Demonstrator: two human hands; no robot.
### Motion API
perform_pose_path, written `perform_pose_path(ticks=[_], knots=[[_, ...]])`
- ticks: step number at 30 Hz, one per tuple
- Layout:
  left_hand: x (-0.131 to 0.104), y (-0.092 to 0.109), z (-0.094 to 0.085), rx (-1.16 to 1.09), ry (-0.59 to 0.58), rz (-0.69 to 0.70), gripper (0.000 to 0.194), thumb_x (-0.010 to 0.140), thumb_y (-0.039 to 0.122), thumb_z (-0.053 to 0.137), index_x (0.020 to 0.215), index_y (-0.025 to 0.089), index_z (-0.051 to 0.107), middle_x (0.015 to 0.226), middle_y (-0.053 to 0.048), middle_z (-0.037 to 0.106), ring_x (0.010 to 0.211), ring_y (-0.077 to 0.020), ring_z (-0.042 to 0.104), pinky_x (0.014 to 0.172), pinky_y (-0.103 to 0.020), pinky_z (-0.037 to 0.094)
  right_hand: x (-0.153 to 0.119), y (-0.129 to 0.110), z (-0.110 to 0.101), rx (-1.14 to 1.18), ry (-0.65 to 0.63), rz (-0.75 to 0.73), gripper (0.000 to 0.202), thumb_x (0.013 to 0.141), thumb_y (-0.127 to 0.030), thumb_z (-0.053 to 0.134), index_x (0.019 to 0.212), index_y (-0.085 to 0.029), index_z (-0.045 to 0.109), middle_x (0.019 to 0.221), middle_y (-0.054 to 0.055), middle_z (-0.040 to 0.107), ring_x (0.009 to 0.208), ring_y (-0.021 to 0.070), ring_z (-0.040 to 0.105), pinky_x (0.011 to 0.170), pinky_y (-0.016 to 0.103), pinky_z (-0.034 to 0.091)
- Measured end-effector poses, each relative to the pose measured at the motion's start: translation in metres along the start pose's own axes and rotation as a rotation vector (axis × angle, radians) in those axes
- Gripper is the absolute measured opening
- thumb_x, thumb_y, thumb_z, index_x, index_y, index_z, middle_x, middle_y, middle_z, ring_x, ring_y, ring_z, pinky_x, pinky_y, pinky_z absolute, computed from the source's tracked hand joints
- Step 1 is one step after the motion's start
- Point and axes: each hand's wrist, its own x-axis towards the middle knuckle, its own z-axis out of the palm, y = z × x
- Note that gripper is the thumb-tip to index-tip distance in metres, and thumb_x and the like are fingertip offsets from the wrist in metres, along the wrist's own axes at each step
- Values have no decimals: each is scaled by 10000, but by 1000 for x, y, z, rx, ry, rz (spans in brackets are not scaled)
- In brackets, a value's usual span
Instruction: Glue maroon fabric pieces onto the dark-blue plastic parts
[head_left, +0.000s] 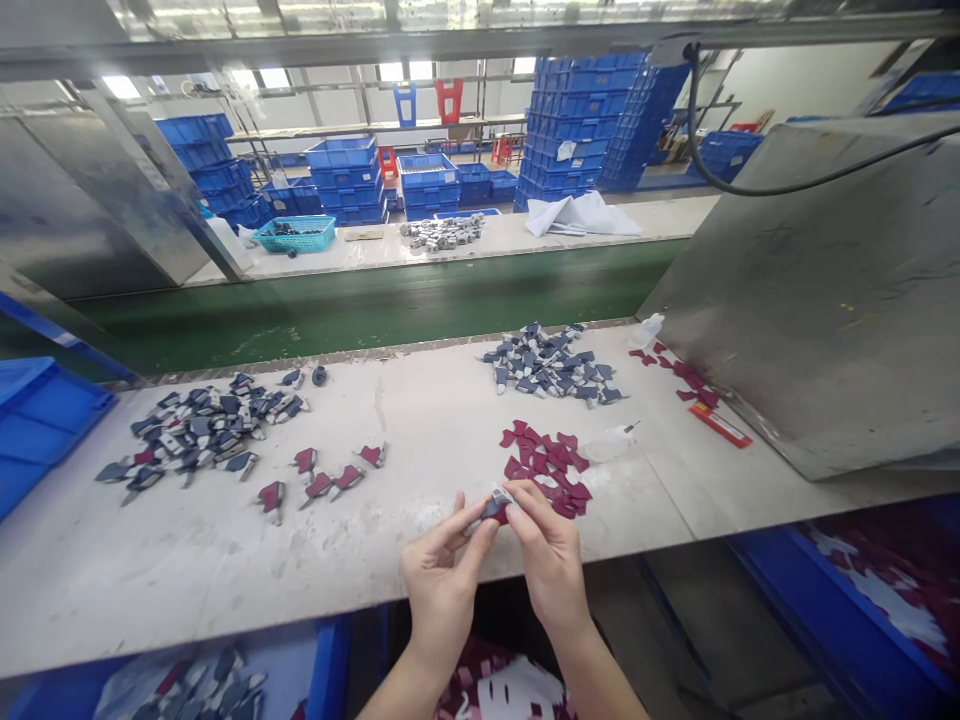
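Observation:
My left hand point(446, 570) and my right hand point(547, 550) meet at the table's front edge. Both are closed on one small grey and silver part with a maroon piece point(496, 507) against it; fingers hide much of it. Just beyond my right hand lies a loose pile of flat maroon pieces point(551, 455). Farther back is a heap of dark grey and silver parts point(551, 362). On the left sits another such heap point(206, 425), and several parts with maroon faces point(318, 485) lie between it and my left hand.
A clear plastic bottle point(611, 441) lies right of the maroon pile. An orange-red packet point(720, 425) rests beside a metal housing point(832, 310). A green conveyor belt point(420, 297) runs behind the table point(315, 560). Blue bins point(45, 415) stand left and below.

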Motion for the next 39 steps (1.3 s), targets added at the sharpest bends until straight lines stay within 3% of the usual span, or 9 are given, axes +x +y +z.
perform_pose_path(ticks=[4, 6, 10, 13, 19, 23, 28, 35, 39], knots=[[5, -8, -3, 71, -18, -26, 269, 726, 292, 805, 978, 198, 819, 998, -81, 798, 1185, -324, 658, 1039, -426, 537, 4, 7, 2, 60, 73, 202, 284, 840, -452, 721, 1011, -239, 799, 963, 67, 739, 984, 239, 672, 896, 371, 560], [10, -9, -6, 116, -45, -31, 298, 729, 287, 803, 1009, 184, 812, 999, -80, 801, 1217, -324, 639, 1061, -431, 519, 7, 7, -2, 0, 40, 216, 329, 853, -488, 694, 1029, -229, 794, 952, 77, 745, 997, 255, 679, 905, 406, 563], [17, -4, -14, 124, -124, -56, 346, 768, 357, 780, 1049, 158, 802, 965, -103, 807, 1023, -314, 747, 952, -409, 592, 13, -4, -18, -306, -58, -115, 441, 816, -432, 759, 1227, -282, 702, 1157, 83, 677, 1069, 250, 646, 874, 398, 576], [19, 5, -18, 109, -249, -80, 361, 820, 413, 733, 1070, 160, 795, 897, -102, 814, 842, -279, 784, 844, -372, 631, 19, -17, -28, -555, -125, -462, 452, 751, -329, 840, 1181, -303, 701, 1109, 68, 672, 1070, 258, 605, 908, 441, 550], [17, 26, -21, 179, -387, -14, 237, 847, 350, 711, 1001, 201, 811, 766, -36, 811, 754, -243, 788, 1177, -461, 370, 26, -36, -30, -683, -328, -722, 189, 846, -206, 746, 1011, -282, 696, 863, 31, 694, 1007, 250, 577, 906, 436, 508], [15, 34, -22, 191, -408, -81, 210, 836, 336, 714, 957, 196, 814, 869, -56, 817, 825, -261, 786, 1102, -453, 465, 23, -41, -29, -690, -309, -778, 191, 818, -228, 774, 986, -273, 694, 850, 39, 684, 992, 258, 577, 872, 439, 511], [13, 37, -20, 111, -441, -209, 290, 793, 425, 751, 907, 165, 808, 861, -84, 813, 822, -273, 776, 750, -335, 636, 17, -43, -28, -668, -282, -811, 191, 830, -234, 745, 1009, -280, 701, 709, 16, 628, 739, 214, 554, 687, 394, 508], [15, 37, -18, 39, -418, -275, 370, 716, 476, 816, 891, 151, 802, 853, -96, 811, 773, -266, 774, 756, -341, 633, 11, -39, -20, -615, -205, -784, 133, 849, -180, 698, 951, -263, 681, 694, 7, 580, 696, 194, 507, 622, 361, 466], [15, 37, -21, 27, -412, -250, 349, 737, 470, 805, 885, 154, 807, 859, -99, 812, 829, -272, 774, 786, -335, 629, 13, -35, -21, -615, -213, -763, 273, 834, -190, 740, 1086, -281, 689, 741, 8, 629, 721, 195, 524, 651, 360, 473]])
